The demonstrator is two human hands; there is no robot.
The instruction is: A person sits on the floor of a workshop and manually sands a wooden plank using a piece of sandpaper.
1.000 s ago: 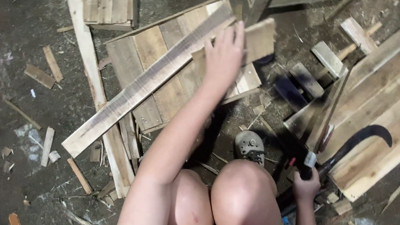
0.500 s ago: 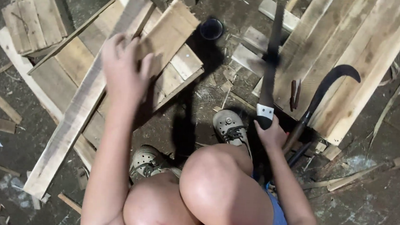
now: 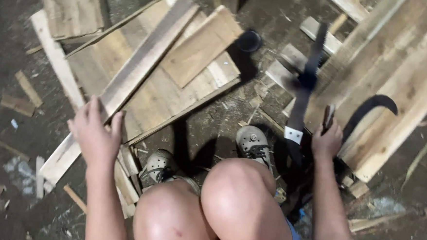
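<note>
- Fingers of left hand: spread, laid on long plank.
- Right hand: closed on dark blade, raised.
- Boards: stacked beside right hand.

The long pale plank lies flat and slantwise across the wood pile, its near end under the left hand, its far end running up and away to the right. The dark blade, blurred, rises tilted from the right hand, a white band just beside the grip.
</note>
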